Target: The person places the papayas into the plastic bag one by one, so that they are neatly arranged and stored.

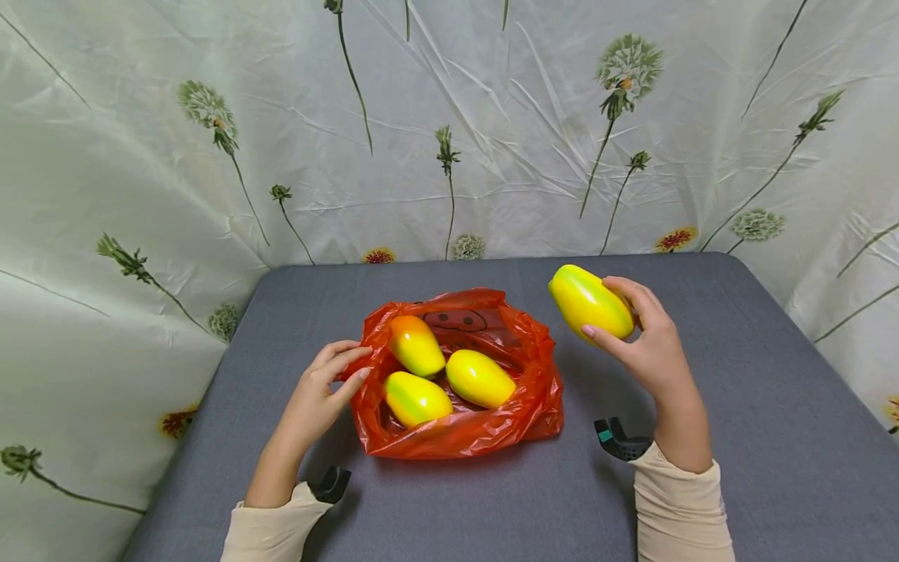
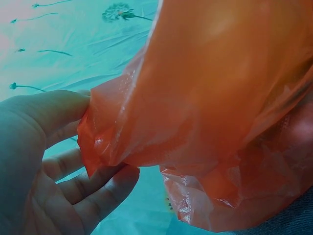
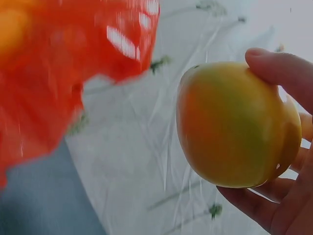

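A red plastic bag [image 1: 460, 446] lies with its mouth spread wide, and inside are three yellow papayas: one with an orange end [image 1: 416, 346] at the back left, one [image 1: 417, 399] at the front left and one [image 1: 481, 378] to the right. At the bag's left rim, my left hand [image 1: 328, 390] pinches the plastic between thumb and fingers; the left wrist view shows the fold [image 2: 105, 129] there. My right hand [image 1: 655, 343] grips another papaya [image 1: 590, 303] in the air, right of the bag and apart from it. The right wrist view shows this papaya's orange blush.
The bag rests on a grey cloth-covered table [image 1: 758, 406]. Behind and beside the table hangs a pale curtain [image 1: 520, 156] printed with dandelions. Black wrist devices [image 1: 621, 439] are worn on both forearms over beige sleeves [image 1: 681, 507].
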### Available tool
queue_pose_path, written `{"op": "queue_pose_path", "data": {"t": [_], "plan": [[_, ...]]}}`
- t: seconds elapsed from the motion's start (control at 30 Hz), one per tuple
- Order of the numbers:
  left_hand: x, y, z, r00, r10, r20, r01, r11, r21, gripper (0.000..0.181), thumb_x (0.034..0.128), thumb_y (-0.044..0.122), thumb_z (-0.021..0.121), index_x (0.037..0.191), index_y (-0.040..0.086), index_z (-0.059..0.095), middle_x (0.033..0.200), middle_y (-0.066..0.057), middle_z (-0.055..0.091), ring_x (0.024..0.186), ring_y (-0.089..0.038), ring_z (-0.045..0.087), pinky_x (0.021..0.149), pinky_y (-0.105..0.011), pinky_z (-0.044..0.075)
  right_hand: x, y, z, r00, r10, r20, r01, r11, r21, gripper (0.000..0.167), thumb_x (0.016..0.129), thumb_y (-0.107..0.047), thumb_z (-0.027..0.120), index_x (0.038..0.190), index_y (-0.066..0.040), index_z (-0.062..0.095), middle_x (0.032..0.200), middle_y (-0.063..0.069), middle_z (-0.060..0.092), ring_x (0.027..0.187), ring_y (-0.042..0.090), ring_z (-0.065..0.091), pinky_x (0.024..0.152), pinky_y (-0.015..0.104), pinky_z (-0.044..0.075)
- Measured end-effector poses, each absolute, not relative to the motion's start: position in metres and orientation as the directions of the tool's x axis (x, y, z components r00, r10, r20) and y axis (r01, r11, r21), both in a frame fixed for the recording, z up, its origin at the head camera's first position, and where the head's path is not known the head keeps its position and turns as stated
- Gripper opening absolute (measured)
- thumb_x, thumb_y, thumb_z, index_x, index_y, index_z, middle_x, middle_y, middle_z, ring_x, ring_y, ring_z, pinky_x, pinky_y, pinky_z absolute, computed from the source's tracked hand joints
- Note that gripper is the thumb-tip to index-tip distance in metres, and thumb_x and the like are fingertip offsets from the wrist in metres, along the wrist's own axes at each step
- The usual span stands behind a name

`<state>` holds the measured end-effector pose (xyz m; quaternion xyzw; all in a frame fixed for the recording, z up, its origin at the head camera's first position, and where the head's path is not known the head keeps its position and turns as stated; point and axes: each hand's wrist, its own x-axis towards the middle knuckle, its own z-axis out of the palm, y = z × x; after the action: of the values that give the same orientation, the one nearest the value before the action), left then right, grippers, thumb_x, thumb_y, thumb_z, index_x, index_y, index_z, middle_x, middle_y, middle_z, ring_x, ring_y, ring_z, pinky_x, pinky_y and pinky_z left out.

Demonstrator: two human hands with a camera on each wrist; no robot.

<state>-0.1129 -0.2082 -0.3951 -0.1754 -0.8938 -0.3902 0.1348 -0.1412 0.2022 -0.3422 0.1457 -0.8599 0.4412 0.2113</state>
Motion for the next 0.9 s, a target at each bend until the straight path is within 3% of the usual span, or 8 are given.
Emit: {"op": "queue_pose_path", "data": {"t": [0.27,0.6,0.9], "plan": [[-0.113,-0.208,-0.395,-0.896,0.211,0.391,0.43,0.634,0.643,0.032,0.0826,0.014,0.066,0.114,0.008,0.061,0.116,-0.005,0.05,0.099,-0.017,0.051,0.076,-0.035,0.049,-0.119,0.162,-0.314,-0.82,-0.183,0.543,-0.551,0.507,-0.662,0.063,0.063,0.01,0.075,0.12,0.009,0.047,0.122,0.022,0.045,0.106,0.031,0.042,0.085,0.014,0.033],[-0.113,-0.209,-0.396,-0.894,0.211,0.395,0.432,0.635,0.64,0.032,0.082,0.013,0.066,0.114,0.008,0.062,0.116,-0.004,0.05,0.098,-0.015,0.051,0.077,-0.027,0.049,-0.129,0.135,-0.342,-0.759,-0.334,0.558,-0.65,0.418,-0.635,0.066,0.068,-0.006,0.078,0.127,-0.009,0.048,0.131,0.006,0.042,0.118,0.02,0.039,0.094,0.027,0.036],[-0.113,-0.209,-0.395,-0.889,0.214,0.405,0.443,0.625,0.642,0.032,0.0821,0.012,0.066,0.113,0.008,0.061,0.116,-0.004,0.05,0.099,-0.016,0.051,0.076,-0.035,0.05,-0.119,0.104,-0.346,-0.722,-0.409,0.558,-0.688,0.341,-0.641,0.064,0.072,-0.016,0.076,0.128,-0.011,0.046,0.133,0.008,0.04,0.121,0.02,0.036,0.095,0.035,0.036]]}}
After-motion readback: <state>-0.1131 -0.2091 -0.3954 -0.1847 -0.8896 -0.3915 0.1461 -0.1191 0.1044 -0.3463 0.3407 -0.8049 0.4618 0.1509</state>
